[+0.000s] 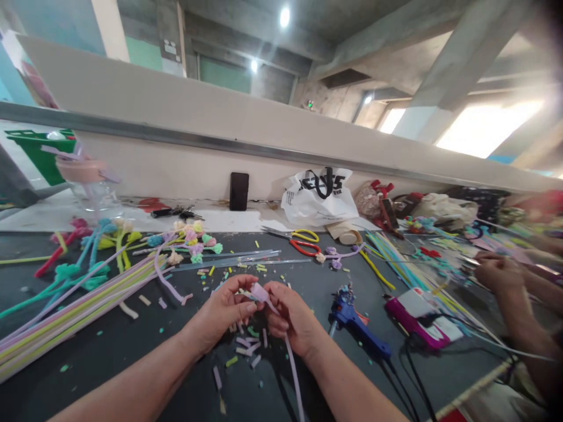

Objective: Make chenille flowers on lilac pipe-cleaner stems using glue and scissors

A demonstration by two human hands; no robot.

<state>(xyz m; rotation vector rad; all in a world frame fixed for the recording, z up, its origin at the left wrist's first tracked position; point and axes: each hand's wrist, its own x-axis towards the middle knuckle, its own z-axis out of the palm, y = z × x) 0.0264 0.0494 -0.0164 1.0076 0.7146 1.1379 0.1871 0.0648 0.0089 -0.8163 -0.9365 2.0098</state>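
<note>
Lilac and fuzzy, a pipe cleaner is held between both hands above the dark desk. Its upper end is bent into a small loop or bud, which is pinched between the fingertips of the left hand and those of the right hand; both hands are thus clenched on it, thumbs and forefingers meeting at the bud. The stem is seen running down from the right hand towards the lower edge of the view.

Short cut pieces of pipe cleaner, lilac, yellow and green, are scattered on the desk beneath and beyond the hands. To the left, a long bundle of pastel pipe cleaners is laid slantwise, and finished pipe-cleaner flowers in pink, teal and yellow are gathered behind it. Scissors with yellow and red handles lie farther back, near a white plastic bag and a black phone propped against the wall. Just right of the right hand, a blue glue gun rests on the desk, and a pink device with cables lies beyond it. At the right edge, another person's hands are seen over more pipe cleaners.
</note>
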